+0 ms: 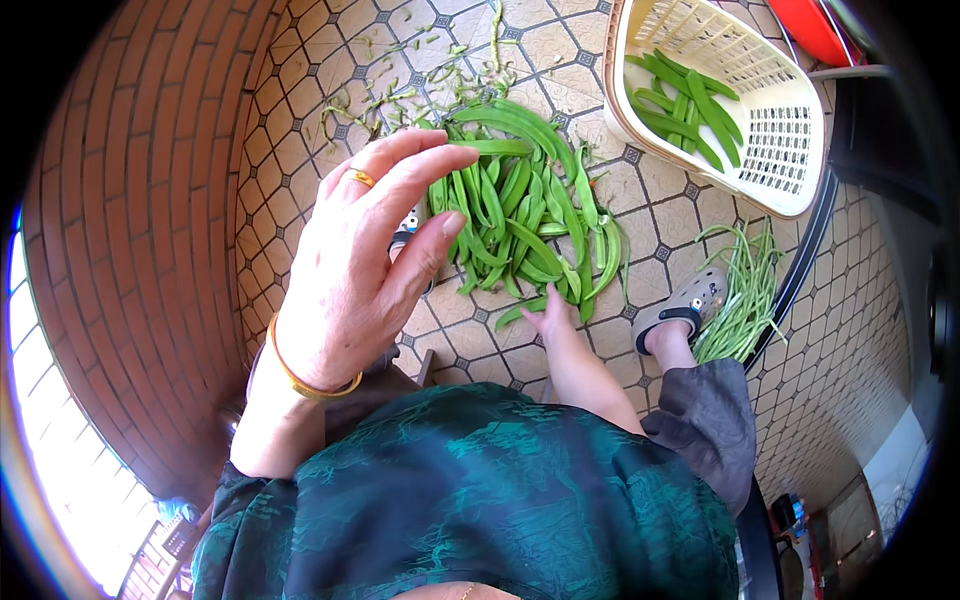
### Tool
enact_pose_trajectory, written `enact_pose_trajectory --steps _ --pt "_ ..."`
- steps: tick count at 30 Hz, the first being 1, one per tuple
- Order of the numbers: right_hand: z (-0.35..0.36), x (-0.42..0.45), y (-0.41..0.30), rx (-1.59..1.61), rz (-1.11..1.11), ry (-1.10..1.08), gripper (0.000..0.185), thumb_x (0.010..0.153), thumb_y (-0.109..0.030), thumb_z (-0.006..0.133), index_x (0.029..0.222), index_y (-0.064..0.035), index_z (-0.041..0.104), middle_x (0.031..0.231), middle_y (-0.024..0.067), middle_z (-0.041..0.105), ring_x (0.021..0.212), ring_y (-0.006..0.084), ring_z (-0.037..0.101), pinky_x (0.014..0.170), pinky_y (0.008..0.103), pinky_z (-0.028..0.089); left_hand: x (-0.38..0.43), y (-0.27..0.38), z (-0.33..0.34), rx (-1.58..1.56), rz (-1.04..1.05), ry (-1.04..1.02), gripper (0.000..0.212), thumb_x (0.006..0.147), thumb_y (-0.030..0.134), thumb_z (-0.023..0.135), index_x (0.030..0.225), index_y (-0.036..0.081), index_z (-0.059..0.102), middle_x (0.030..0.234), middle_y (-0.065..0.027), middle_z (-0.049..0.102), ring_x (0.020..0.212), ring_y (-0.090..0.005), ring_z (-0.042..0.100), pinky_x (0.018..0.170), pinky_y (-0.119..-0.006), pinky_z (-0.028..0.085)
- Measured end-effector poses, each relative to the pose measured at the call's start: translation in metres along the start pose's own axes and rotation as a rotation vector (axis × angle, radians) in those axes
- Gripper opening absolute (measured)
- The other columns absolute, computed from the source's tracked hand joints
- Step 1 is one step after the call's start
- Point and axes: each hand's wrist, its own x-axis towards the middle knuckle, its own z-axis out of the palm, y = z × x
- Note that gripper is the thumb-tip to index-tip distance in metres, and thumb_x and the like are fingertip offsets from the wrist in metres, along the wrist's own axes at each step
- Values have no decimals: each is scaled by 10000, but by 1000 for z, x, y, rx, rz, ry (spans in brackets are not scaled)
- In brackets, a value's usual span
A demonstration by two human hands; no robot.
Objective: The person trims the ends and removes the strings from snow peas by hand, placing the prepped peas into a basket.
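My left hand, wearing a gold ring and a bangle, is raised close to the camera. Its thumb stands apart from the bent fingers, and I see nothing held between them. Beyond it a heap of broad flat green bean pods lies on the tiled floor, partly covered by this hand. My right hand reaches down to the near edge of the heap. A single pod shows between its thumb and fingers; whether they grip it I cannot tell.
A cream plastic basket at the upper right holds several flat pods. Thin long beans lie beside my clog. Trimmed bean scraps litter the floor beyond the heap. A brick wall rises on the left.
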Motion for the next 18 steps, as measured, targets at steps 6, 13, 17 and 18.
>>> enact_pose_trajectory --steps 6,13,17,18 --pt "45 -18 -53 348 -133 -44 362 822 -218 539 1143 -99 422 1160 86 427 1069 241 416 872 406 388 2 -2 8 0 -6 -39 282 806 118 511 1076 38 527 1114 -131 501 984 -252 503 855 -326 386" --pt "84 -43 -121 233 -314 -306 328 753 -169 630 1044 -133 483 955 34 518 842 177 465 661 305 408 4 -2 17 -14 48 19 268 787 118 549 1045 52 524 997 -112 542 935 -261 512 848 -346 359" --pt "86 -43 -125 32 -339 -230 477 718 -123 656 1110 -133 384 1046 62 474 872 197 460 609 328 417 6 1 16 4 40 -6 267 801 125 529 1061 64 535 1052 -105 537 916 -231 521 810 -322 398" --pt "86 -42 -122 -105 -290 -285 577 719 -139 661 1186 -140 324 1128 82 432 957 219 433 640 343 422 4 1 15 2 38 -3 269 795 121 538 1058 64 535 1049 -101 539 920 -232 520 815 -323 394"
